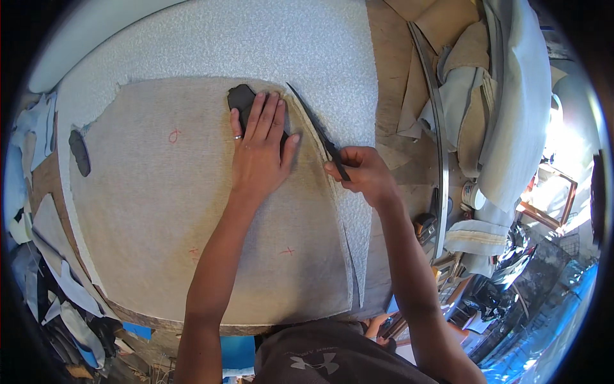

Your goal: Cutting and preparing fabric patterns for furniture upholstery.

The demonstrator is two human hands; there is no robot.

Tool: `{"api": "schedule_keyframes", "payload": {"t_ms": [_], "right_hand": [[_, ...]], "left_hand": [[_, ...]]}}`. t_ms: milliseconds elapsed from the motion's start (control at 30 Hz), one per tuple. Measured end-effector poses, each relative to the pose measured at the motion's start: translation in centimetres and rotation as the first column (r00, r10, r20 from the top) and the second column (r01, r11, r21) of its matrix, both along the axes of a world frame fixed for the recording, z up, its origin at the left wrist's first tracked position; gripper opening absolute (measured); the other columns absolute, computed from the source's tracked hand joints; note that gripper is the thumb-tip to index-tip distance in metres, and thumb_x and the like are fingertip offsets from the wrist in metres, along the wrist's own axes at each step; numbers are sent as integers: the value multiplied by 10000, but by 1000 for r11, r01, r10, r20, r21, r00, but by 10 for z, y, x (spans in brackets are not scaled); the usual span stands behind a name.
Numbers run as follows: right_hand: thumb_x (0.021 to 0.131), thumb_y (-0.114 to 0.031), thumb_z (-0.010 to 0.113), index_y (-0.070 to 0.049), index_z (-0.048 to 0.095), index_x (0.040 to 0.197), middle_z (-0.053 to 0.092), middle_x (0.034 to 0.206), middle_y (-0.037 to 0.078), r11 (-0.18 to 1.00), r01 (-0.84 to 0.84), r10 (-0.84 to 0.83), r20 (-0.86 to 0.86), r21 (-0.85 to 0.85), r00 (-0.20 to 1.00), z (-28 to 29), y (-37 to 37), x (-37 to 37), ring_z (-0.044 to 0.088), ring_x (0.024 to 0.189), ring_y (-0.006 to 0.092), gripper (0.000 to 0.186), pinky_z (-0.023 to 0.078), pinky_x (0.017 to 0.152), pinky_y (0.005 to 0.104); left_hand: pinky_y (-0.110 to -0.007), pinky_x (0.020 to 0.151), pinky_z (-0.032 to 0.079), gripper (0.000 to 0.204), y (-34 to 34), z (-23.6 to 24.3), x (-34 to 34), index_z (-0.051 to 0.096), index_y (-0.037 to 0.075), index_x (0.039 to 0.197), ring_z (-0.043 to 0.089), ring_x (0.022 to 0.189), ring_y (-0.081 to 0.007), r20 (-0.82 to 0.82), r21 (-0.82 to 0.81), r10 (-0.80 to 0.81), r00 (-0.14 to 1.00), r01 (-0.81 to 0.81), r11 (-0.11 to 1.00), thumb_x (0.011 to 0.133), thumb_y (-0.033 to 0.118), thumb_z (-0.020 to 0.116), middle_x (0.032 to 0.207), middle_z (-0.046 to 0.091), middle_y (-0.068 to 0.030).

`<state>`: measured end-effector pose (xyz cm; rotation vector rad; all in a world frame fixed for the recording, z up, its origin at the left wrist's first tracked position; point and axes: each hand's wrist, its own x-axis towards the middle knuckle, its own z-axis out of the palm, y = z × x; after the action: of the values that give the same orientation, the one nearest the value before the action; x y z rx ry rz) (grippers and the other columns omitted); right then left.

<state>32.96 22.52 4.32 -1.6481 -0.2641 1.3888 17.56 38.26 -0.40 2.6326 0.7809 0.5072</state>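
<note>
A beige cloth-backed panel [160, 192] with red marks lies on a white speckled sheet [300, 38]. My left hand [259, 150] rests palm down, fingers stretched out, on a dark flat block [238, 97] near the panel's top. A second dark block [79, 153] sits at its left edge. My right hand [361, 173] grips a long black cutting tool [310, 118], its tip pointing up and left along the panel's right edge, where the sheet is slit. Whether it is scissors or a knife is unclear.
The wooden table [390, 45] carries a long metal straightedge [439, 160], fabric rolls [518, 128] and offcuts at the right. More scraps [57, 256] pile at the left. A white tub [472, 196] sits near the rolls. Part of another person shows beyond the bottom edge of the table.
</note>
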Motion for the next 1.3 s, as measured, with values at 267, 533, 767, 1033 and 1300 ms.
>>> {"api": "schedule_keyframes", "payload": {"t_ms": [267,533,767,1033,1300], "right_hand": [[867,-167,794,-60,667,751,557,565,-21,989,-127,131,50,-73,990,12,15,21,380,446,33,202,235,432,199],[878,-170,781,-93,657,735,530,558,-44,948,-295,305,77,-118,949,7,45,54,379,460,37,204,254,452,202],[865,-160,783,-105,642,722,519,563,-55,831,-506,550,204,-231,810,21,73,89,393,488,45,208,280,474,209],[829,-146,790,-99,625,703,534,590,-49,772,-613,636,211,-169,742,15,99,111,397,509,49,213,293,489,216],[797,-94,774,-82,626,698,533,583,-43,623,-743,771,354,-245,529,14,111,133,408,514,68,178,325,494,233]], "left_hand": [[-572,1235,102,575,-1,2,-1,481,-34,1461,281,1530,-289,-5,-31,-2,1000,2,1000,1004,309,544,1585,418,-152],[-580,1235,68,591,1,4,-2,444,-26,1490,260,1540,-303,11,-80,-6,1000,7,997,1001,292,541,1608,382,-158],[-606,1226,94,597,1,4,-2,464,-54,1460,251,1542,-305,1,-62,-13,1000,13,998,991,306,547,1599,389,-173],[-615,1221,103,575,7,10,-5,466,-46,1461,263,1537,-320,79,-163,-34,996,47,986,981,254,566,1597,385,-189],[-413,1121,407,450,75,19,-66,592,-10,1357,466,1393,-355,271,-228,355,895,-299,927,912,55,594,1454,534,-183]]}}
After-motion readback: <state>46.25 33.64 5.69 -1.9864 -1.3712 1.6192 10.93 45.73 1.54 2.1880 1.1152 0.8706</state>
